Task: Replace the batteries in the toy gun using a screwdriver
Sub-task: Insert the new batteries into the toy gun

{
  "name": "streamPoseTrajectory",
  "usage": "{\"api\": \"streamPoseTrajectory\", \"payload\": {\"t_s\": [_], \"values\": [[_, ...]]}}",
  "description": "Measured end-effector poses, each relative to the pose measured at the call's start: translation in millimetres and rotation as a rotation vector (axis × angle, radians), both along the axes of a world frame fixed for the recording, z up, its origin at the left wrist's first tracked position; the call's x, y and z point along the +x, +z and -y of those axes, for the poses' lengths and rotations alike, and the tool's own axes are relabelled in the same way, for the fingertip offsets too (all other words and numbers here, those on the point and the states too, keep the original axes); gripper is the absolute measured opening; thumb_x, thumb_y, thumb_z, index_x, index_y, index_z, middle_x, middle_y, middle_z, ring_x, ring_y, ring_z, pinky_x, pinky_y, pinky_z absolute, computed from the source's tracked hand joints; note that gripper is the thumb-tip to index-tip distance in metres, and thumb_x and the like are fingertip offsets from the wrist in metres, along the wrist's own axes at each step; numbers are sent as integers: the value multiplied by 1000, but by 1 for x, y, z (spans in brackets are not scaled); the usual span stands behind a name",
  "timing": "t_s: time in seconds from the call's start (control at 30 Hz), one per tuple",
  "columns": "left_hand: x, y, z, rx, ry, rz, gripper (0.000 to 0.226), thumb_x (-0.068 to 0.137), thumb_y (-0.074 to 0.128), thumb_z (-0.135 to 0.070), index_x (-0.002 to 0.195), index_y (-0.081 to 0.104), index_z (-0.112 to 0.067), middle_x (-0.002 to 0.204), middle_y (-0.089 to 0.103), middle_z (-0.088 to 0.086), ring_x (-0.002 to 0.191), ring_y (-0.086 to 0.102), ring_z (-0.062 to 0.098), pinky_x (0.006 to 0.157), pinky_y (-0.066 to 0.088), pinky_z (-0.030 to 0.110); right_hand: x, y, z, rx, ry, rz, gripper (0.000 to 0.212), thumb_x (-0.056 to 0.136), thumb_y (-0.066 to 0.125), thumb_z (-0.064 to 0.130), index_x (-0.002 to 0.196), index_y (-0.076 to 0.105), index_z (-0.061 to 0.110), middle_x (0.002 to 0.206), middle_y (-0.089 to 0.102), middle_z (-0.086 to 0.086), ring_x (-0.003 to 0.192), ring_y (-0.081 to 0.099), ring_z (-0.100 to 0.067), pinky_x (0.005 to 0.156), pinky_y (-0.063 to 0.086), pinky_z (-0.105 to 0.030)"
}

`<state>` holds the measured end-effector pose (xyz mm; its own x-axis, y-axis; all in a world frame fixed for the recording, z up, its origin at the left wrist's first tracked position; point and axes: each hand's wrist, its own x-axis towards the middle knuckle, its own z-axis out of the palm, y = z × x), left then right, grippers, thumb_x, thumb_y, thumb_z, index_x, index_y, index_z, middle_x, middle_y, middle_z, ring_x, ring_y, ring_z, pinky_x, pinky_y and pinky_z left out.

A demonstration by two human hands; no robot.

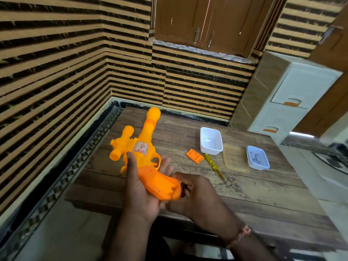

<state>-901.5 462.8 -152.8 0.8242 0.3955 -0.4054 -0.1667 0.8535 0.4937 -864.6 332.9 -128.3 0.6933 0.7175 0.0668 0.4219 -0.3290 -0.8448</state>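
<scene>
My left hand [140, 187] holds the orange toy gun [139, 147] above the wooden table [244, 194], thumb along its side and fingers under the grip, barrel pointing away. The butt of the grip faces my right hand [195, 193], whose fingers curl at the open end of the grip; what they touch there is hidden. The orange battery cover [194, 155] lies loose on the table to the right. Beside the cover lies a yellow-handled screwdriver [213, 165], its tip toward me.
A white open tub [210, 140] stands behind the screwdriver. A clear yellowish lid [235, 158] lies to its right, then a lidded blue container [257, 157]. Striped walls enclose the table's left and far sides; a white drawer unit [278, 102] stands at the right.
</scene>
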Motion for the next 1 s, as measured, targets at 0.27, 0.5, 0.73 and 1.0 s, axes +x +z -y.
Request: {"api": "streamPoseTrajectory", "payload": {"t_s": [0.27,0.5,0.73,1.0], "values": [[8,-9,11,28,67,156,65,87,57,-47,138,51,-7,122,63,23,71,61,18,71,50,32,-2,11,39,721,-435,-1160,59,65,75,5,121,60,2,79,55,-11,52,44,-14,41,38,-21],[18,-25,8,1,-16,172,70,80,66,-51,134,55,-8,127,62,25,69,64,16,63,54,29,-4,13,46,1014,-402,-1286,89,24,82,-23,111,65,-12,94,65,-24,79,67,-28,72,59,-38],[17,-27,3,10,-43,182,59,87,55,-47,132,56,-10,127,63,23,67,63,15,61,55,27,-14,18,30,1136,-534,-1271,72,13,90,-16,83,73,-13,91,71,-23,82,72,-33,71,60,-43],[17,-26,3,37,-65,175,60,86,60,-49,132,57,-11,125,66,21,68,64,14,61,55,27,-23,18,18,1008,-595,-1255,70,30,95,0,93,66,6,82,68,-9,64,70,-17,37,47,-14]]}}
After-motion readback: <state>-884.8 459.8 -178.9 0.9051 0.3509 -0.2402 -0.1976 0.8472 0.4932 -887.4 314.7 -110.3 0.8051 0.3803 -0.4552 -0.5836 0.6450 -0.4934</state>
